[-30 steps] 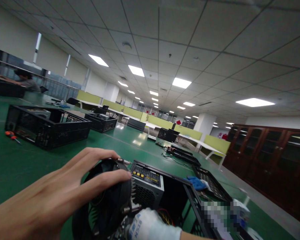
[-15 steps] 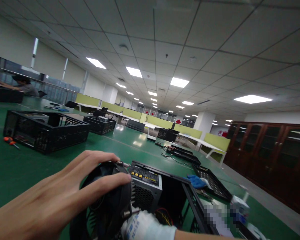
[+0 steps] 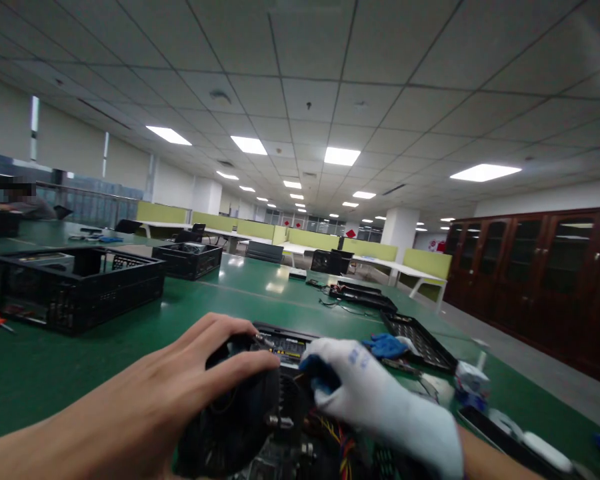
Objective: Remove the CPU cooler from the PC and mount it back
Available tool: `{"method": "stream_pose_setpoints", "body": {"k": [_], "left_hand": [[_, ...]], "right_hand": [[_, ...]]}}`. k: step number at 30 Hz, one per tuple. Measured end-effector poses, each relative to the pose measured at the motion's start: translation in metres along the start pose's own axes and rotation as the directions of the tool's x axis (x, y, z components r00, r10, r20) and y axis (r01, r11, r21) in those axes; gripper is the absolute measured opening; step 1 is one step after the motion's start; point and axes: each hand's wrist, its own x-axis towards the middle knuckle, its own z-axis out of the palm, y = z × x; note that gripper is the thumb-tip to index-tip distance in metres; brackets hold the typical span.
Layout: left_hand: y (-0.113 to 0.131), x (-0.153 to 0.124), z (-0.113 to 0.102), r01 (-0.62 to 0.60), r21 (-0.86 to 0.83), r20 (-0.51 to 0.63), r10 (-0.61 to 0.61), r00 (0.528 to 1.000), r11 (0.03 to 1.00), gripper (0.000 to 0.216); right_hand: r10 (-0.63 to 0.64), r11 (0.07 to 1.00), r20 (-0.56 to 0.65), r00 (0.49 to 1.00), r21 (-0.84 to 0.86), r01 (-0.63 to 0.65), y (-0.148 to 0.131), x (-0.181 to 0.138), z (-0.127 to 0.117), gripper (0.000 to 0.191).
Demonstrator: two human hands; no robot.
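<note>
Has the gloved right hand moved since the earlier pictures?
Yes. Against the power supply, the right hand has moved up and rightward in view, from below it to overlapping its right end.

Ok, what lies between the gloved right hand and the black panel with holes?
In the head view, a blue glove shows between the right hand and the black panel, with small items beside it too blurred to name.

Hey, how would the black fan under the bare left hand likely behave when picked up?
The fan probably feels stiff, given its solid-looking rounded shape. Its protruding metal screws might snag when moved, with coloured wires close by.
</note>
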Motion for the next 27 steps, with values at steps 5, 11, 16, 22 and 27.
{"method": "stream_pose_setpoints", "body": {"k": [5,11,16,22,27], "left_hand": [[-0.011,0.022,0.037,-0.008,-0.025,0.247,0.014,0.969,1.000,0.102],[0.013,0.066,0.058,0.013,-0.022,0.559,0.002,0.829,1.000,0.119],[0.039,0.094,0.068,-0.035,0.099,0.659,-0.039,0.751,0.994,0.123],[0.022,0.094,0.107,-0.178,0.154,0.728,0.011,0.686,0.972,0.127],[0.011,0.097,0.125,-0.265,0.184,0.797,0.014,0.604,0.946,0.124]], "right_hand": [[0.419,0.908,-0.511,0.751,0.227,-0.352,0.061,-0.081,-0.039,0.027],[0.600,0.774,-0.631,0.492,0.302,-0.556,0.141,-0.170,0.022,0.038],[0.514,0.835,-0.603,0.609,0.192,-0.515,0.166,-0.199,0.059,0.033],[0.295,0.955,-0.482,0.825,0.136,-0.262,0.152,-0.194,0.069,0.028],[0.227,0.970,-0.418,0.880,0.180,-0.165,0.143,-0.190,0.078,0.029]]}}
